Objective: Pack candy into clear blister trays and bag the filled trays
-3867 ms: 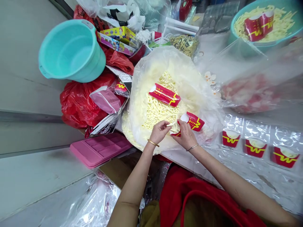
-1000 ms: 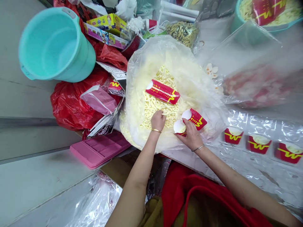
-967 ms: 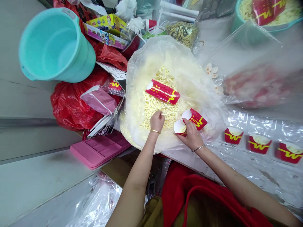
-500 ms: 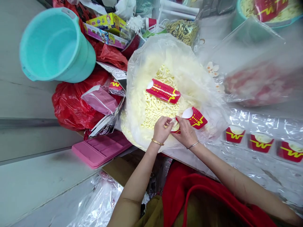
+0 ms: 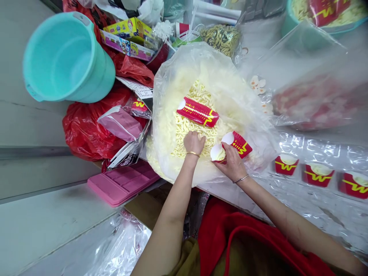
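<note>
Pale yellow fry-shaped sticks (image 5: 184, 132) fill a large clear plastic bag (image 5: 195, 57) opened out before me. My left hand (image 5: 194, 143) is down on the sticks, fingers curled into them; what they hold is hidden. My right hand (image 5: 232, 161) grips a small red and white fry carton (image 5: 217, 153), tilted with its mouth toward my left hand and some pale sticks inside. Just beyond that hand lies a short stack of flat red fry cartons (image 5: 241, 144) with a yellow zigzag. A longer stack of nested cartons (image 5: 197, 112) rests on the sticks.
Three filled cartons (image 5: 286, 164) stand in a row on clear plastic at right. A turquoise bucket (image 5: 69, 57), red plastic bags (image 5: 89, 130) and a pink tray (image 5: 123, 182) are at left. Another bucket (image 5: 290, 28) with sticks and cartons stands far right, near a blurred clear bag (image 5: 316, 99).
My left hand has left the carton's mouth and moved up and left onto the sticks. My right hand has shifted slightly right with the carton, turning its mouth into view.
</note>
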`<state>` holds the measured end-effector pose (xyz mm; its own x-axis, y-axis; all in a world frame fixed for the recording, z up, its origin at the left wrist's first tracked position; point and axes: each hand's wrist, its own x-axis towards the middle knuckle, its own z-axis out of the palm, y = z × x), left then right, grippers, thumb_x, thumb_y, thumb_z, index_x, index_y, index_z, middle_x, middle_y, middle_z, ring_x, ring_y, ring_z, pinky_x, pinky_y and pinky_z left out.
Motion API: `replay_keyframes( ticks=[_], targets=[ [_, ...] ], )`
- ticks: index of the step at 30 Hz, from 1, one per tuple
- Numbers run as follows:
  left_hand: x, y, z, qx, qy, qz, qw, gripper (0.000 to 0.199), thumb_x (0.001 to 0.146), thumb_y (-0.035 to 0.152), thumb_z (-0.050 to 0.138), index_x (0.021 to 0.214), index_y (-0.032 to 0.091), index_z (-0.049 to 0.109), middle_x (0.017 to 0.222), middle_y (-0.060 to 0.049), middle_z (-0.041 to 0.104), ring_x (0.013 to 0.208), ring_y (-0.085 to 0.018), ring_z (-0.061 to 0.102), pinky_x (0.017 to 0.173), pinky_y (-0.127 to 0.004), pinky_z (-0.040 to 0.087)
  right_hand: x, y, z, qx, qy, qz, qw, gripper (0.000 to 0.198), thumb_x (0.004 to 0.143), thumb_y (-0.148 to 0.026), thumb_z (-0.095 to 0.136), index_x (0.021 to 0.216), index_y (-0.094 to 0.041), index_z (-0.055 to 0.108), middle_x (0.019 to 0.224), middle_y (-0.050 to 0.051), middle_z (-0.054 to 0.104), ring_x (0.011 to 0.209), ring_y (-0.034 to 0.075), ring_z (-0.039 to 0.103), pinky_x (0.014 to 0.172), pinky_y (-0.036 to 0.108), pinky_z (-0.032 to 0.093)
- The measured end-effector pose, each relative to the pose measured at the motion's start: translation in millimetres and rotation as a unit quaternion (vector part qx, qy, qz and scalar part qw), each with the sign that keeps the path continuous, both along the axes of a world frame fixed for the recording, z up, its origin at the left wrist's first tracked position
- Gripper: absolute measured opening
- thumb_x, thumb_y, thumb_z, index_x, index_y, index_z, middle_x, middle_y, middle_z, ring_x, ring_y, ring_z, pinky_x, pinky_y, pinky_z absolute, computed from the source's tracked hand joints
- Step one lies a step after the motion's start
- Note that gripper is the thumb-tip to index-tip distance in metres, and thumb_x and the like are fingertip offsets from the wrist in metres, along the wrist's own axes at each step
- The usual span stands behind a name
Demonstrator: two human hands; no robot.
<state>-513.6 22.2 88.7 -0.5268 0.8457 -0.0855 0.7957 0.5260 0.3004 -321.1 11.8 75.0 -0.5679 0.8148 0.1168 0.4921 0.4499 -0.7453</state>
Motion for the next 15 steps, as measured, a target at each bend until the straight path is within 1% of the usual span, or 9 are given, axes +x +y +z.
replay_keyframes(
  ticks=[1,3,5,6,8,10,11,13,15],
  targets=[
    [-1,4,-7.0,-0.009,-0.001,0.007,1.0,0.017,0.075,0.032,0.061,0.082,0.016,0.06,0.086,-0.01,0.059,0.086,-0.024,0.057,0.076,-0.035,0.041,0,0,0,-0.001,-0.002,-0.002,1.0,0.077,0.076,-0.041,0.067,0.139,-0.015,0.029,0.122,0.016,0.05,0.11,0.031,0.048,0.095,0.048,0.043],
    [0,7,-16.1,0.004,-0.029,0.016,0.999,0.007,0.074,0.024,0.058,0.077,0.017,0.059,0.081,-0.008,0.058,0.081,-0.021,0.057,0.074,-0.033,0.04,1,0,0,-0.005,-0.004,-0.005,1.0,0.078,0.076,-0.041,0.067,0.138,-0.015,0.029,0.122,0.016,0.05,0.11,0.031,0.048,0.094,0.048,0.043],
    [1,3,-18.4,0.045,-0.112,0.045,0.992,0.003,0.071,0.02,0.058,0.07,0.018,0.057,0.073,-0.004,0.056,0.074,-0.018,0.054,0.071,-0.03,0.039,2,-1,0,-0.01,-0.002,-0.005,1.0,0.077,0.076,-0.041,0.067,0.139,-0.015,0.029,0.122,0.016,0.05,0.11,0.031,0.048,0.094,0.048,0.043],
    [1,0,-17.4,0.069,-0.176,0.069,0.98,0.004,0.069,0.02,0.058,0.067,0.018,0.056,0.069,-0.001,0.054,0.069,-0.016,0.053,0.068,-0.028,0.039,2,0,1,-0.011,-0.001,-0.004,1.0,0.076,0.077,-0.041,0.067,0.138,-0.015,0.029,0.122,0.016,0.05,0.111,0.031,0.048,0.094,0.048,0.043],
    [-1,-9,-12.9,0.107,-0.305,0.118,0.939,0.008,0.067,0.023,0.059,0.063,0.017,0.054,0.062,0.002,0.051,0.061,-0.011,0.048,0.063,-0.025,0.037,3,0,1,-0.014,-0.002,-0.002,1.0,0.076,0.077,-0.04,0.066,0.138,-0.015,0.03,0.121,0.016,0.05,0.111,0.03,0.048,0.095,0.047,0.043],
    [-5,-19,-7.8,0.122,-0.384,0.148,0.903,0.014,0.069,0.028,0.058,0.064,0.016,0.053,0.058,0.005,0.048,0.055,-0.008,0.043,0.058,-0.022,0.036,3,1,2,-0.019,-0.006,-0.002,1.0,0.076,0.077,-0.04,0.067,0.137,-0.014,0.03,0.121,0.016,0.05,0.111,0.03,0.048,0.095,0.046,0.042],
    [-7,-23,-5.9,0.122,-0.4,0.153,0.895,0.017,0.07,0.031,0.057,0.064,0.016,0.053,0.057,0.005,0.046,0.053,-0.007,0.041,0.057,-0.021,0.035,2,2,3,-0.021,-0.009,-0.002,1.0,0.075,0.077,-0.041,0.067,0.137,-0.014,0.03,0.121,0.015,0.05,0.111,0.03,0.048,0.095,0.046,0.042],
    [-11,-29,-4.3,0.115,-0.412,0.156,0.89,0.02,0.07,0.034,0.057,0.063,0.016,0.052,0.055,0.006,0.045,0.051,-0.006,0.038,0.054,-0.02,0.033,1,2,3,-0.023,-0.013,-0.001,1.0,0.075,0.077,-0.041,0.067,0.137,-0.015,0.031,0.12,0.015,0.051,0.11,0.03,0.048,0.095,0.046,0.042],
    [-13,-33,-5.7,0.107,-0.413,0.157,0.891,0.018,0.068,0.032,0.059,0.063,0.015,0.053,0.055,0.006,0.045,0.051,-0.006,0.038,0.054,-0.02,0.033,0,3,3,-0.023,-0.019,0.0,1.0,0.075,0.077,-0.041,0.067,0.137,-0.014,0.031,0.119,0.015,0.051,0.109,0.03,0.048,0.095,0.046,0.042]
  ],
)
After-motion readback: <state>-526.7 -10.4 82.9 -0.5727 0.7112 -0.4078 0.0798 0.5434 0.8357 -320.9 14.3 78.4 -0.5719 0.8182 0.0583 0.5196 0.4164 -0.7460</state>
